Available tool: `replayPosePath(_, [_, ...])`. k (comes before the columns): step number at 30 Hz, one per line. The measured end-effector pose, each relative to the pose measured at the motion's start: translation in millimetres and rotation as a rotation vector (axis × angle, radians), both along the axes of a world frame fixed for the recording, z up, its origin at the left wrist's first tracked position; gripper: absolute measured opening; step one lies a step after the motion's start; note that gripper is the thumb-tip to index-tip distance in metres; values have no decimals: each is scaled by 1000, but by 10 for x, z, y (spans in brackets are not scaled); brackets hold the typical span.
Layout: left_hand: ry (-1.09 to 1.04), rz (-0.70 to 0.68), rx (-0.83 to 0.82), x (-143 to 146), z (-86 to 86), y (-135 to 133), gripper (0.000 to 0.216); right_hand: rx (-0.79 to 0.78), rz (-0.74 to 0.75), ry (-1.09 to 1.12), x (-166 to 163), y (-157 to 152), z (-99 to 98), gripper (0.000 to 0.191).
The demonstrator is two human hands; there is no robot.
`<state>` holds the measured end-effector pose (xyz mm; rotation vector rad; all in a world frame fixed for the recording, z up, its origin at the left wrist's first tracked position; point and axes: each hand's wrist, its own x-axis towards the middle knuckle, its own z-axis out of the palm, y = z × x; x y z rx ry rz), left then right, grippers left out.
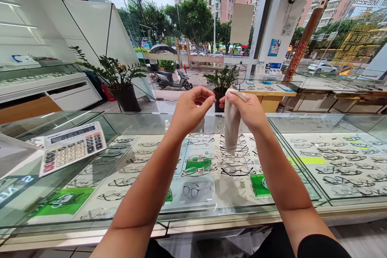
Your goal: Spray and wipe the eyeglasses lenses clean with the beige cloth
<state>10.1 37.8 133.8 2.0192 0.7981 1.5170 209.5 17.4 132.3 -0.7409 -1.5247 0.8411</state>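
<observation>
My right hand (252, 113) grips a beige cloth (232, 129), which hangs down from between thumb and fingers over the glass counter. Just left of it, my left hand (192, 109) is held up with its fingers curled and the thumb tip close to the fingertips. Anything pinched there is too small or hidden to make out. The two hands are apart, with a narrow gap between them. Below, inside the glass display case (205, 209), rows of eyeglasses (237, 170) lie on a pale surface.
A large calculator (72, 147) rests on the glass at the left. Green cards (65, 201) lie among the eyeglasses. Beyond the counter stand potted plants (123, 96), a wooden display table (267, 100) and a shop window with a parked scooter (172, 78) outside.
</observation>
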Motion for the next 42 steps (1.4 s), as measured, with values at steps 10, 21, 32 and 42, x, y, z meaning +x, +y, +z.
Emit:
replayPosePath(10, [331, 24, 162, -41, 48, -61, 20, 102, -209, -282, -7, -28, -34, 51])
replayPosePath(21, [390, 54, 2, -42, 17, -19, 9, 165, -353, -733, -69, -187, 71, 51])
replayPosePath(32, [538, 157, 89, 36, -52, 48, 10, 145, -300, -905, -50, -163, 86, 35])
replayPosePath(42, [558, 188, 77, 121, -72, -26, 16, 181, -303, -1003, 28, -117, 73, 22])
